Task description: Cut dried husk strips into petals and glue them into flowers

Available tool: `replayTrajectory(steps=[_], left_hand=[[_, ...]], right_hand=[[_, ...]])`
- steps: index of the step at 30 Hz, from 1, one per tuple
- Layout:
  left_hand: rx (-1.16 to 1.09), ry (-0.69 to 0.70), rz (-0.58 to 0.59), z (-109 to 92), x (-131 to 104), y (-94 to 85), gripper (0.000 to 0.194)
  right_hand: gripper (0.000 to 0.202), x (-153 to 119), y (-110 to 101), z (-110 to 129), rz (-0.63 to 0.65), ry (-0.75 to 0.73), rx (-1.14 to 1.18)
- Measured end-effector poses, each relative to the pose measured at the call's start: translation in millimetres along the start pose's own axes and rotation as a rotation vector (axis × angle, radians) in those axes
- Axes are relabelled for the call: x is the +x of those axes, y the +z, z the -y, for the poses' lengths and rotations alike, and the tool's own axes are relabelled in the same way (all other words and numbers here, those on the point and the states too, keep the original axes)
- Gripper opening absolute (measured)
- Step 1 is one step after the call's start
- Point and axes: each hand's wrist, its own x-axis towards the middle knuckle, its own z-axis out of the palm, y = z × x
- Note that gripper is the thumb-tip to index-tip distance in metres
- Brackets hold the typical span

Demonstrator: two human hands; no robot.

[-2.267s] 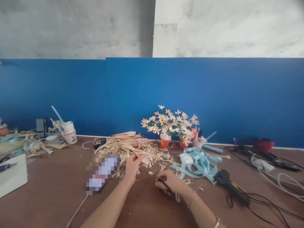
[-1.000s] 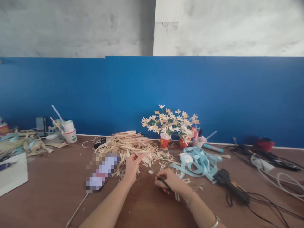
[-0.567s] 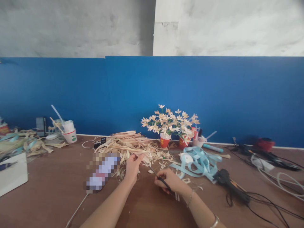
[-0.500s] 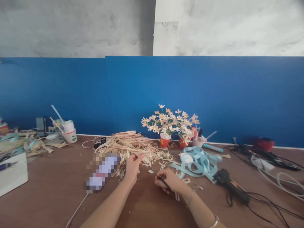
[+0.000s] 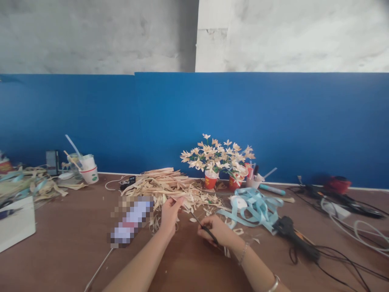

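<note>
My right hand (image 5: 214, 230) is closed around the dark handles of a pair of scissors (image 5: 209, 234). The thin blades point up and left, towards my other hand. My left hand (image 5: 170, 213) is closed in a pinch at the front of a pile of dried husk strips (image 5: 164, 182). A pale piece of husk seems to be between its thumb and fingers, though it blends with the pile behind. Small husk scraps (image 5: 192, 220) lie on the table between the two hands. The scissor tips look apart from the pinched fingers.
Two red cups (image 5: 210, 182) of husk flowers (image 5: 212, 156) stand behind the pile. Light blue ribbon (image 5: 258, 207) and a black glue gun (image 5: 296, 239) with cables lie right. A blurred-out phone (image 5: 132, 221) lies left, near a white cup (image 5: 89, 174). A blue partition (image 5: 152, 121) closes the back.
Both hands stay in almost the same place. The scissors in my right hand have shifted very slightly.
</note>
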Motion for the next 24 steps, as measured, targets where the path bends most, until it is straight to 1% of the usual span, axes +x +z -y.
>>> replayTrajectory(steps=[6, 9, 17, 24], left_hand=[[-0.05, -0.017, -0.035, 2.0, -0.2, 0.7, 0.03], [-0.075, -0.027, -0.047, 2.2, -1.0, 1.8, 0.029], [-0.116, -0.034, -0.06, 4.9, -0.5, 2.0, 0.031], [-0.142, -0.069, 0.05, 5.7, -1.3, 1.0, 0.031]], right_hand=[[0.015, 5.6, 2.3, -9.1, -0.011, -0.042, 0.022], [0.014, 6.8, 2.6, -11.6, -0.015, -0.032, 0.022], [0.015, 4.1, 3.7, -5.0, -0.029, 0.011, -0.003], [0.013, 4.8, 4.2, -2.5, -0.076, 0.037, -0.002]])
